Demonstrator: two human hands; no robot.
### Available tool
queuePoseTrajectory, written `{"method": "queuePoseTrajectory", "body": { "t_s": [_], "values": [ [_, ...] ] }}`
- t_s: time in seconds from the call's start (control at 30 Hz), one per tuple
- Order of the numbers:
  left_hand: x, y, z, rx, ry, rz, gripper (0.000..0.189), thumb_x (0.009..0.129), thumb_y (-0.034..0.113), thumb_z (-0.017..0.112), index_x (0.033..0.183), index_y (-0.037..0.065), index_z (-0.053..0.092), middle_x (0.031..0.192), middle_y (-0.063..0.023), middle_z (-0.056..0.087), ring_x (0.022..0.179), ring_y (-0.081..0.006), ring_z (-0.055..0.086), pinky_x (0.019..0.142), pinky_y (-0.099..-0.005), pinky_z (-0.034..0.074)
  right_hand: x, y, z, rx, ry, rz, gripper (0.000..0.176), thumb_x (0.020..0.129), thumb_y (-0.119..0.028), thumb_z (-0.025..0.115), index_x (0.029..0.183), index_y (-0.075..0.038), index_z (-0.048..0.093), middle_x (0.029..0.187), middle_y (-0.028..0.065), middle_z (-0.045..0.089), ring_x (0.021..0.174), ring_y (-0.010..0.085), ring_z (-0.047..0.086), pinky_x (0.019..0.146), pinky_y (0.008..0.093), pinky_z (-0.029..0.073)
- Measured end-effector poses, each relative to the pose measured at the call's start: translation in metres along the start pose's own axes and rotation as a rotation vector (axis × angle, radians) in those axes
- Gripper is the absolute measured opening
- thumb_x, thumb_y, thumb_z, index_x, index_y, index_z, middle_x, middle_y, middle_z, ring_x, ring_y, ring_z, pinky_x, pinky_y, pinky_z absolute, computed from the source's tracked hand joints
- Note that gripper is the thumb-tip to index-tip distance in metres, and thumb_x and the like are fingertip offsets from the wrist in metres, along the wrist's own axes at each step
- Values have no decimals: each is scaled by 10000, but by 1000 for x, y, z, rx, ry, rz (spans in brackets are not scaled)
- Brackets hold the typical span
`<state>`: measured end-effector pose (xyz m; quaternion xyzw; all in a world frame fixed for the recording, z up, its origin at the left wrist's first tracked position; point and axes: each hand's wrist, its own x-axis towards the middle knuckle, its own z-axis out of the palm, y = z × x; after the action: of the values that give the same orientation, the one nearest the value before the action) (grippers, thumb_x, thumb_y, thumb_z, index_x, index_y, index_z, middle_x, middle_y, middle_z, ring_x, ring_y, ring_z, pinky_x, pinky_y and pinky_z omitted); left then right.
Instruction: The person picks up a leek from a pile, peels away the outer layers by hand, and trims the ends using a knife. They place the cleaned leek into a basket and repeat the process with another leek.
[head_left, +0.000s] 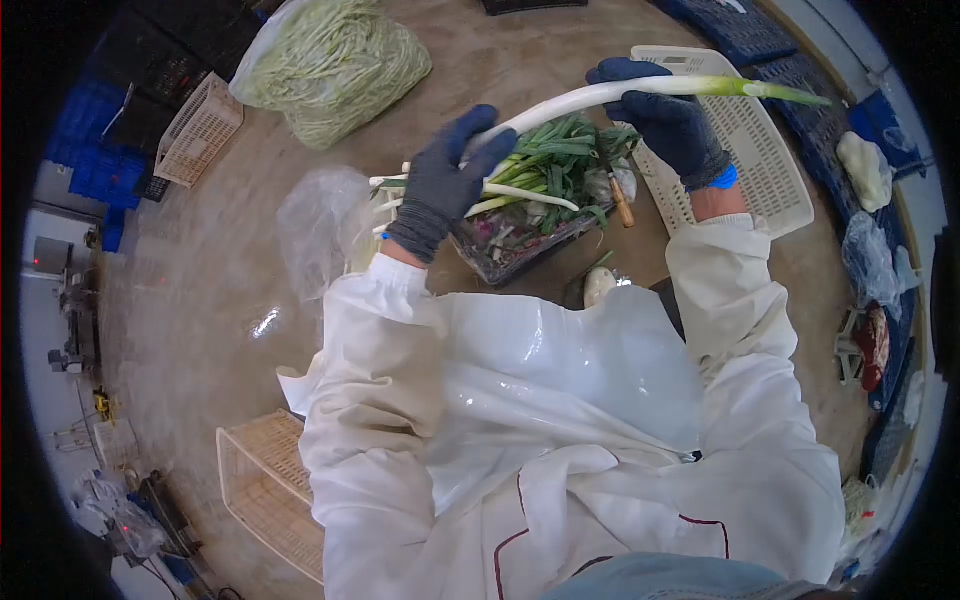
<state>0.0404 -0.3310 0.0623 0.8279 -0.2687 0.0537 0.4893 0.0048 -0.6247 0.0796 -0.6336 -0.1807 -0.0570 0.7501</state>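
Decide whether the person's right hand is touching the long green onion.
Touching. The head view shows the right hand curled around the green onion, with no gap; the left hand grips its white end.

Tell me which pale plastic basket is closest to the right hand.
The flat white basket just beyond the right hand holding the leek; the upper-left basket and lower-left basket sit far away.
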Motion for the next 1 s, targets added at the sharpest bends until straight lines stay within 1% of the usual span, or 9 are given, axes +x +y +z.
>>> {"method": "queuePoseTrajectory", "body": {
  "t_s": [0.1, 0.2, 0.27, 0.37, 0.47, 0.57, 0.67, 0.77, 1.0],
  "values": [
    [-4, 3, 5, 220, 56, 200, 314, 842, 208, 665, 1126, 76, 652, 931, -113, 659, 874, -258, 610, 810, -357, 454, -1, -3, 17, 187, 44, 15, 430, 892, -138, 598, 1279, 26, 509, 1265, 142, 563, 1127, 233, 575, 941, 337, 492],
    [-5, 6, 6, 410, 196, 373, 273, 813, 167, 651, 1074, 88, 666, 867, -108, 639, 799, -290, 582, 760, -384, 434, -1, -7, 37, 290, 84, 216, 421, 894, -128, 599, 1272, 31, 504, 1276, 147, 552, 1167, 248, 552, 957, 340, 491],
    [-7, 16, 4, 469, 251, 397, 240, 804, 138, 632, 1036, 95, 673, 856, -105, 635, 780, -296, 569, 749, -392, 423, -1, 8, 45, 119, 52, -36, 367, 874, -125, 636, 1210, 9, 568, 1170, 138, 598, 1088, 220, 587, 901, 319, 524],
    [-8, 7, 0, 433, 263, 429, 150, 817, 170, 612, 938, 101, 666, 752, -91, 604, 734, -296, 564, 677, -427, 384, 0, 10, 59, 60, 63, -93, 326, 866, -129, 657, 1159, 6, 610, 1111, 122, 629, 1033, 214, 614, 871, 311, 543],
    [-9, 5, 1, 446, 295, 365, 136, 816, 130, 597, 924, 81, 665, 762, -104, 622, 732, -298, 591, 693, -419, 424, 1, 0, 66, 236, 99, 95, 317, 867, -130, 657, 1148, 9, 616, 1106, 117, 636, 1019, 218, 622, 869, 315, 545],
    [-4, -4, -2, 53, 165, 14, 151, 839, 175, 620, 925, 59, 663, 785, -121, 646, 729, -298, 622, 694, -392, 470, 0, -4, 70, 220, 98, 98, 315, 868, -138, 658, 1143, 11, 621, 1103, 114, 641, 1009, 216, 627, 865, 319, 546],
    [-3, -1, -2, -278, 143, -4, 205, 868, 229, 633, 952, 43, 654, 820, -131, 661, 742, -291, 644, 686, -365, 494, 1, -1, 68, 137, 111, 80, 312, 872, -141, 649, 1141, 13, 619, 1115, 113, 638, 1019, 204, 620, 872, 319, 539],
    [-13, 26, -3, 102, 62, 90, 245, 908, 251, 626, 1052, 55, 655, 904, -118, 685, 842, -191, 663, 762, -310, 497, 0, 3, 66, 74, 132, 73, 302, 878, -127, 629, 1141, 19, 610, 1153, 112, 625, 1058, 198, 601, 905, 319, 516],
    [-17, 23, 3, 549, 256, 355, 140, 839, 94, 598, 968, 95, 652, 826, -108, 642, 705, -306, 628, 621, -389, 486, -1, 4, 75, 338, 173, 188, 340, 877, -154, 619, 1155, 41, 598, 1138, 127, 623, 1058, 218, 600, 939, 323, 495]
  ]
}}
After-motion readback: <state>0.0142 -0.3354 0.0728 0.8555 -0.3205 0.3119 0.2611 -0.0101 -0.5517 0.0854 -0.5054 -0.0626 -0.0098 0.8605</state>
